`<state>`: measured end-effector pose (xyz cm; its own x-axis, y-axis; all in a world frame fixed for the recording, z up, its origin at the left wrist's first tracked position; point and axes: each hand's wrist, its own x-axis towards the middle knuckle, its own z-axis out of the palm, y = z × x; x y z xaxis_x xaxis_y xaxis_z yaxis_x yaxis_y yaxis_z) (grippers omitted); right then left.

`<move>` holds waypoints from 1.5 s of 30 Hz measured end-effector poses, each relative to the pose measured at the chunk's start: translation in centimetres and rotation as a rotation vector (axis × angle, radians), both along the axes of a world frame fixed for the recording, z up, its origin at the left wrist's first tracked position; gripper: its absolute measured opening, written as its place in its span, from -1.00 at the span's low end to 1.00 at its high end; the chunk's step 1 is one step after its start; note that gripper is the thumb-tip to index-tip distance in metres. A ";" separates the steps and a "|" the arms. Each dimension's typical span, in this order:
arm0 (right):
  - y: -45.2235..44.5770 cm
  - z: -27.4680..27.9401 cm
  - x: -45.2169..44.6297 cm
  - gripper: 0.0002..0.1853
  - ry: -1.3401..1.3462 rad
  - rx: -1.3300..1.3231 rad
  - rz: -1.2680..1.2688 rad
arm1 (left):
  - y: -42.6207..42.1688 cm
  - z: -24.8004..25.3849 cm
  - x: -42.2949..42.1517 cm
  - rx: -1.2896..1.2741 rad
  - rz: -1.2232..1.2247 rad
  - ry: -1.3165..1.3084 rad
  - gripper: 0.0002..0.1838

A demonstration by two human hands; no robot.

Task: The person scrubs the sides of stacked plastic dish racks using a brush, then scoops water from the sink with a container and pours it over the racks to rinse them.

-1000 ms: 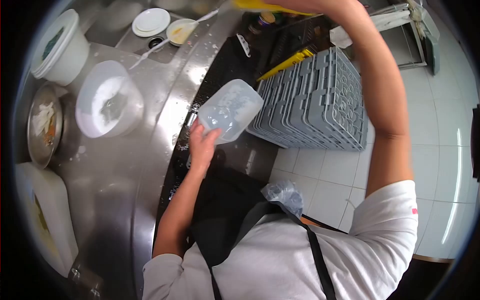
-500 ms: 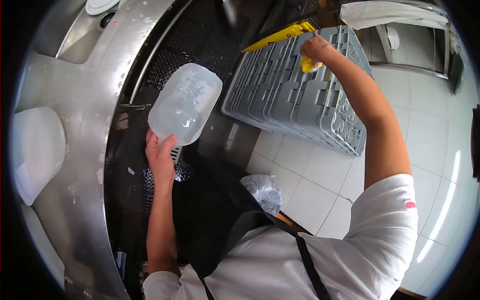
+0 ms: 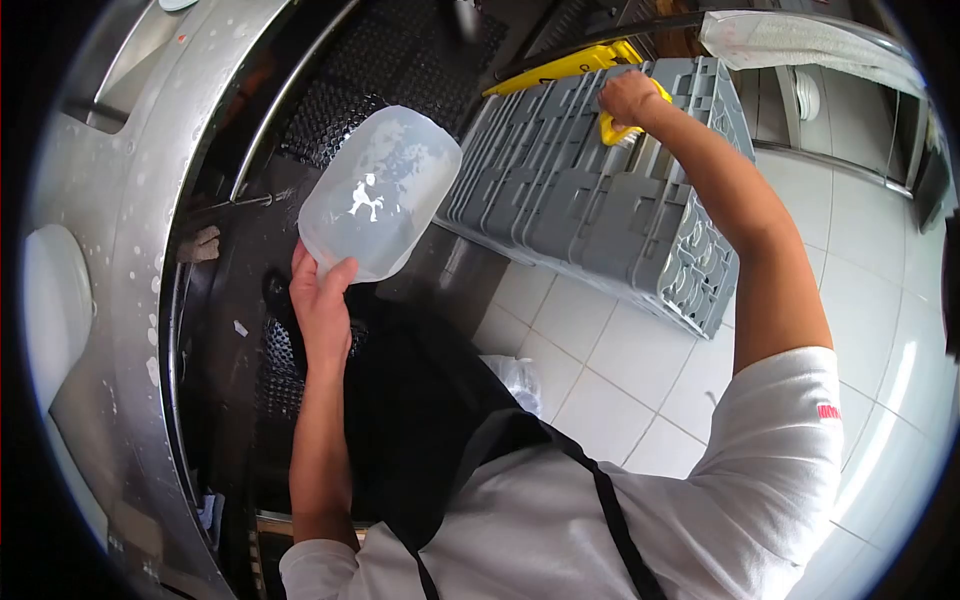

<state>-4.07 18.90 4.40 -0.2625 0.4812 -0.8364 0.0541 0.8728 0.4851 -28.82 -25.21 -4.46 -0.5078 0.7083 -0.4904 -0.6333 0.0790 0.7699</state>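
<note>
A translucent plastic container [image 3: 395, 185] with a glistening wet surface is gripped at its near edge by my left hand [image 3: 322, 300], thumb on the inner side and fingers beneath. Over on the right, my right hand [image 3: 630, 100] is wrapped round a yellow scrub brush [image 3: 607, 130] with pale bristles. The brush is at the top of the stacked grey dish racks [image 3: 560, 190]; whether its bristles touch them I cannot tell. Part of the brush is hidden by my fingers.
At left runs a steel counter [image 3: 120, 330] with a white container [image 3: 58, 300] on it. Dark textured matting [image 3: 335, 120] lies beyond the metal rail. A clear plastic bag [image 3: 515, 380] sits on the tiled floor [image 3: 620, 370]. White cloth [image 3: 810, 40] hangs over a rail at upper right.
The camera view has shifted a little. The container has risen slightly and moved right in view, still in my left hand. My right hand has turned, showing more of the yellow brush.
</note>
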 end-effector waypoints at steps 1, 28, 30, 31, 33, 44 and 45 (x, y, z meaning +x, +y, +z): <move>0.3 0.3 -0.4 -0.39 -0.009 0.039 -0.018 | 0.2 0.2 0.0 -0.001 0.009 -0.011 -0.49; -2.0 4.7 0.4 -0.45 0.123 -0.125 -0.099 | 1.3 2.3 1.2 0.051 -0.135 0.097 -0.48; -2.4 3.6 0.5 -0.44 0.087 -0.229 -0.109 | 1.1 2.6 1.2 0.030 -0.132 0.086 -0.48; -1.9 2.8 0.8 -0.42 0.069 -0.087 -0.094 | 1.3 2.9 1.2 0.027 -0.135 0.101 -0.48; -0.4 2.2 1.6 -0.44 0.174 0.027 -0.183 | 1.7 3.4 0.9 0.044 -0.147 0.111 -0.48; -3.2 4.0 0.0 -0.47 0.039 -0.143 -0.043 | 1.3 3.7 0.6 0.103 -0.168 0.105 -0.52; -3.6 3.6 0.1 -0.47 0.046 -0.104 -0.032 | 1.2 3.2 0.7 0.105 -0.171 0.094 -0.52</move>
